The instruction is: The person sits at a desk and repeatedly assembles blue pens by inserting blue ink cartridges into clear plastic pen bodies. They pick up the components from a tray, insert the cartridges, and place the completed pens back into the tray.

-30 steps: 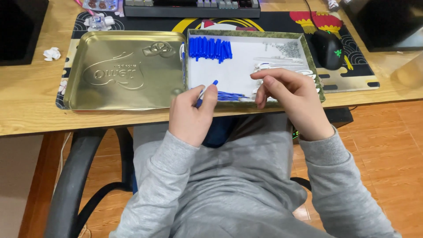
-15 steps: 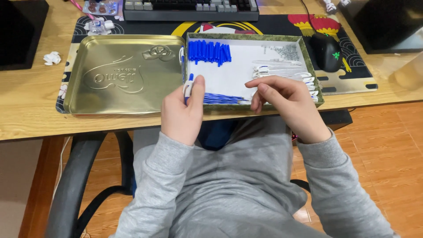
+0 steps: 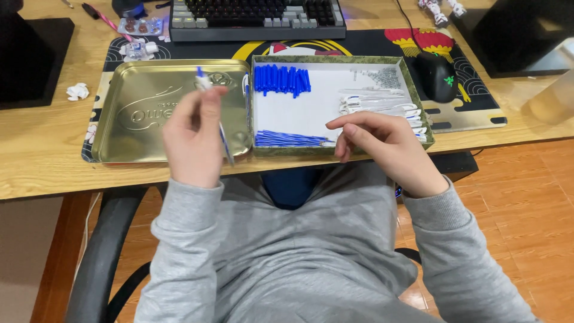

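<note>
My left hand (image 3: pixel 191 134) is raised over the front edge of a gold metal tin lid (image 3: pixel 137 119) and holds a thin blue and white pen (image 3: pixel 212 110) upright between its fingers. My right hand (image 3: pixel 382 146) hovers at the front right of a shallow box (image 3: pixel 311 107) with a white floor, fingers loosely curled with nothing in them that I can see. In the box lie a row of blue pen caps (image 3: pixel 282 79), a bundle of blue refills (image 3: pixel 290 139) along the front wall, white pen barrels (image 3: pixel 379 104) and small metal springs (image 3: pixel 382 76).
Box and lid rest on a dark desk mat (image 3: pixel 359 45) on a wooden desk (image 3: pixel 42 149). A keyboard (image 3: pixel 257 15) sits behind, a black mouse (image 3: pixel 436 78) to the right, crumpled paper (image 3: pixel 78 91) at left. Black chair armrest (image 3: pixel 101 257) below left.
My left hand has lifted out of the box and swung left over the tin lid with the pen. My right hand has drawn back slightly to the box's front right corner.
</note>
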